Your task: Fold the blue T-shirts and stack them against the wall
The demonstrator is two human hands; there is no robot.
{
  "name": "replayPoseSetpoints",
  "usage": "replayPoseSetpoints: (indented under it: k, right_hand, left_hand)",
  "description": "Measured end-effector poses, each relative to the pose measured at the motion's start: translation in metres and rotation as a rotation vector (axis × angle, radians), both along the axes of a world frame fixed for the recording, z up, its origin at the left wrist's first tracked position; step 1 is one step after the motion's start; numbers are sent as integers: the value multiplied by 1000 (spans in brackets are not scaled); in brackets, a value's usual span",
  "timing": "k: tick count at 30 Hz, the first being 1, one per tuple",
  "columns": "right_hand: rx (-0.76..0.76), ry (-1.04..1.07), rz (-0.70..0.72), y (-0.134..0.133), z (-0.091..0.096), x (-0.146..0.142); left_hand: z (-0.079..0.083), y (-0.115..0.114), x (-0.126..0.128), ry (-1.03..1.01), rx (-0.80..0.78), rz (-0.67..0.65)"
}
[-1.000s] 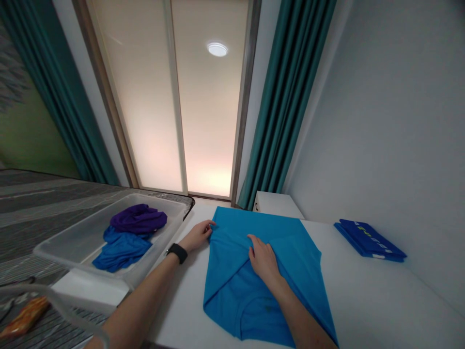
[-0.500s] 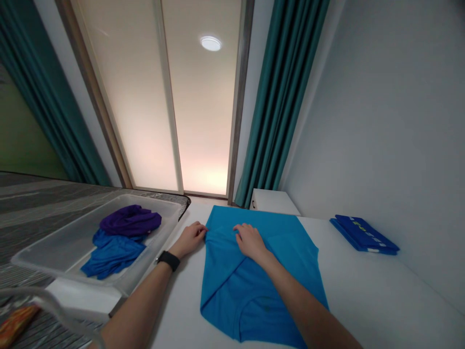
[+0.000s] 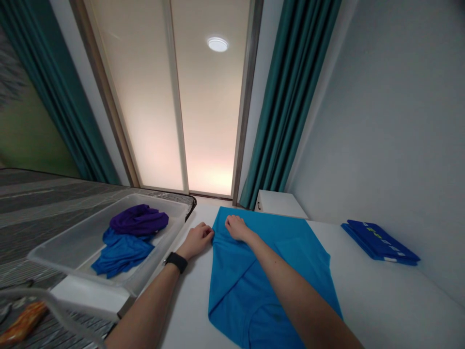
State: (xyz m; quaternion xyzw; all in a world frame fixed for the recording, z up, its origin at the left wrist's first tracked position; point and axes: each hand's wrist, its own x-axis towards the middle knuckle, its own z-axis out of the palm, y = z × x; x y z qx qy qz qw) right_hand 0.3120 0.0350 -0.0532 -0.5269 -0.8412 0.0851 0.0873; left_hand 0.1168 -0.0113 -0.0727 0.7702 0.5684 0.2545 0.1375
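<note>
Shirt (image 3: 236,291): blue, lying flat at the bench's (image 3: 381,300) far edge. My left hand (image 3: 196,241): fingers curled against its left edge, grip unclear. My right hand (image 3: 237,228): fingers slightly bent on its top, grip unclear.

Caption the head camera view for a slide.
Left hand and right hand touch a blue shirt on a table.

On the table (image 3: 381,300), a shirt (image 3: 232,291) in the middle and a folded garment (image 3: 378,242) to its right beside the wall; to its left, a plastic tray (image 3: 170,206) holding crumpled garments (image 3: 138,220); beyond, a small cabinet (image 3: 279,203)
</note>
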Motion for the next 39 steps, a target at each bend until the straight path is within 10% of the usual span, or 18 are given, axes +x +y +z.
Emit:
replayPoseSetpoints:
  k: [25, 39]
  right_hand:
    - [5, -32, -58, -10, 1, -6]
    - [-80, -80, -73, -36, 7, 65]
  left_hand:
    - [-4, 0, 5, 61, 17, 101]
    - [-1, -5, 6, 27, 54, 112]
